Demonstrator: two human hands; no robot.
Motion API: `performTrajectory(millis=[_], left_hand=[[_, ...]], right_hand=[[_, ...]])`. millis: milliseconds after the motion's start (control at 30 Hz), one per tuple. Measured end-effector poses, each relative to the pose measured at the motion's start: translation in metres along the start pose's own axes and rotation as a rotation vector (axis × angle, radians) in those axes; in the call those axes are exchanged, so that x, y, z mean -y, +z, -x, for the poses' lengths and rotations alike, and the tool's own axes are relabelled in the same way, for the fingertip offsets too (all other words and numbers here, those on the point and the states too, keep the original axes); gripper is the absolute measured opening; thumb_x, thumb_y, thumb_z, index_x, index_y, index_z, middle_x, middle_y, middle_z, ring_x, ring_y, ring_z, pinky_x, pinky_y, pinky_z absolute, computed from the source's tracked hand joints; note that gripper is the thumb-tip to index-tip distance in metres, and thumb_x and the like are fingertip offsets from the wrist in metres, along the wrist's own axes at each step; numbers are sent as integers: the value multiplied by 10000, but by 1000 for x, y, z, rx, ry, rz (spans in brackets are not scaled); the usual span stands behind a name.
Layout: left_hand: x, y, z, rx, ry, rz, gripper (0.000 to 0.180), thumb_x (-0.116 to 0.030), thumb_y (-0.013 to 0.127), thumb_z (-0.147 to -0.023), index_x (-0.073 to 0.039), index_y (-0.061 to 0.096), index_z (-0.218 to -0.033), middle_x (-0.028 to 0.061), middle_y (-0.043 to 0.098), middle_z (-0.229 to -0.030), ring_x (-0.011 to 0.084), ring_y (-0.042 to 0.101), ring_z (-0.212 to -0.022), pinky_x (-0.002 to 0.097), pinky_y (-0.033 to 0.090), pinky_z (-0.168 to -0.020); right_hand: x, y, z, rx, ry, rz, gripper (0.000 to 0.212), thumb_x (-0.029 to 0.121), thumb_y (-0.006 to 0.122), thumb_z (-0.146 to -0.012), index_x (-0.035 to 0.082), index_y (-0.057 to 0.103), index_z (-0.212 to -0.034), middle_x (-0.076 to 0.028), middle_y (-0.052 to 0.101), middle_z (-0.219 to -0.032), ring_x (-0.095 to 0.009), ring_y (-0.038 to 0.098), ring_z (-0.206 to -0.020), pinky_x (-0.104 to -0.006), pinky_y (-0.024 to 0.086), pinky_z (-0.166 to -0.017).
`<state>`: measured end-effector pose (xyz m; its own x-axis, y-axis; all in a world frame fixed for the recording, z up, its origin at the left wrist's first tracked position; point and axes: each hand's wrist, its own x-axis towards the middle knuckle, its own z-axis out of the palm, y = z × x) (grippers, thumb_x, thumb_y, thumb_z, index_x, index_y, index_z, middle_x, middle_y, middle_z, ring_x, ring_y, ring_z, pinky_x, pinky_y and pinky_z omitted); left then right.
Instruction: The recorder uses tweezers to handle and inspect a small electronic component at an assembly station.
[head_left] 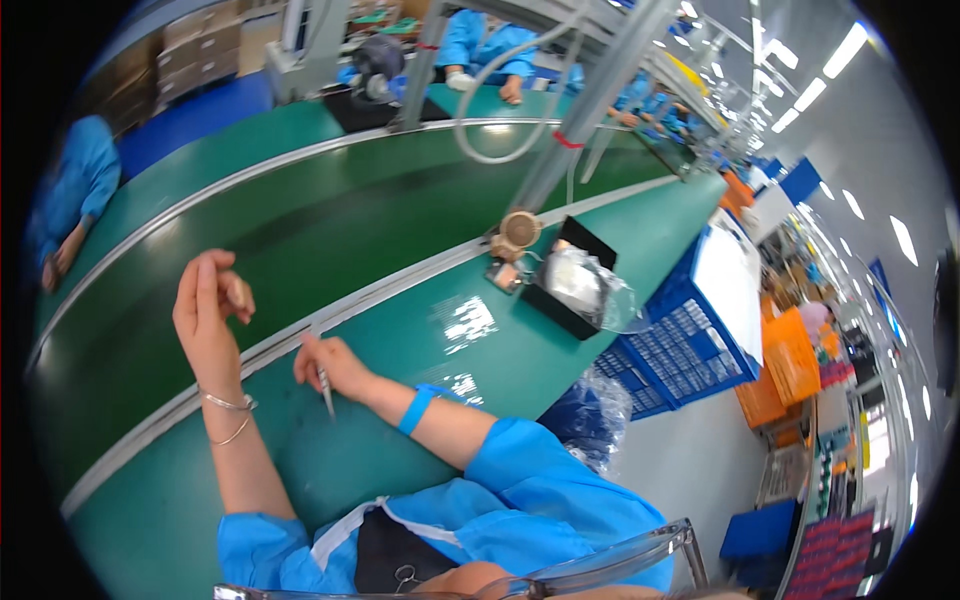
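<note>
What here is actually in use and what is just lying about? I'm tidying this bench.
In use:
- tweezers in the right hand
- small piece pinched in the raised left hand, too small to identify

Lying about:
- black tray with a clear bag
- round brown tool
- blue crate
- hose

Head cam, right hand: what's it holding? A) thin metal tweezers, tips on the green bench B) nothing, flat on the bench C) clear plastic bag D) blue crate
A: the right hand pinches thin metal tweezers pointing down onto the green bench; the black tray with the clear bag sits well away from it.
</note>
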<state>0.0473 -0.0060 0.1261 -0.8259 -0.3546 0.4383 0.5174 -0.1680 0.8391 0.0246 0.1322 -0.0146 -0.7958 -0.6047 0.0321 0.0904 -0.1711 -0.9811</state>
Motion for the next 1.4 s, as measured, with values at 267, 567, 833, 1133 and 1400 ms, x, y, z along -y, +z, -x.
performTrajectory(millis=[267,567,833,1133,1400], left_hand=[[-62,27,41,247,274,143,257,-138,407,-938,79,543,-917,70,511,-624,105,482,-531,221,393,-497],[-76,-6,36,487,481,328,243,-290,433,-938,-69,521,-985,25,552,-580,107,476,-404,190,340,-349],[-109,-33,54,693,520,347,126,-180,698,-784,-112,625,-860,41,628,-710,102,575,-535,164,426,-443],[-95,-62,53,841,578,253,72,-179,641,-815,-111,617,-806,51,627,-722,103,578,-569,178,409,-424],[-70,-45,40,796,557,415,157,-282,653,-816,-135,629,-764,16,583,-627,113,562,-516,186,395,-366]], right_hand=[[2,10,1,-11,2,-20,599,438,312,-957,8,586,-643,-46,541,-535,-89,465,-432,-213,354,-448],[10,7,-1,1,76,-25,601,454,286,-955,19,594,-678,-26,501,-485,-71,411,-424,-208,283,-414],[11,5,4,-7,81,0,572,437,291,-956,25,596,-701,-28,515,-508,-61,397,-430,-196,286,-422],[8,12,2,18,95,41,586,453,292,-951,23,602,-702,-32,524,-513,-62,409,-437,-194,302,-427],[9,3,0,1,65,77,596,442,272,-957,18,603,-700,-30,518,-509,-65,411,-441,-197,300,-430]])
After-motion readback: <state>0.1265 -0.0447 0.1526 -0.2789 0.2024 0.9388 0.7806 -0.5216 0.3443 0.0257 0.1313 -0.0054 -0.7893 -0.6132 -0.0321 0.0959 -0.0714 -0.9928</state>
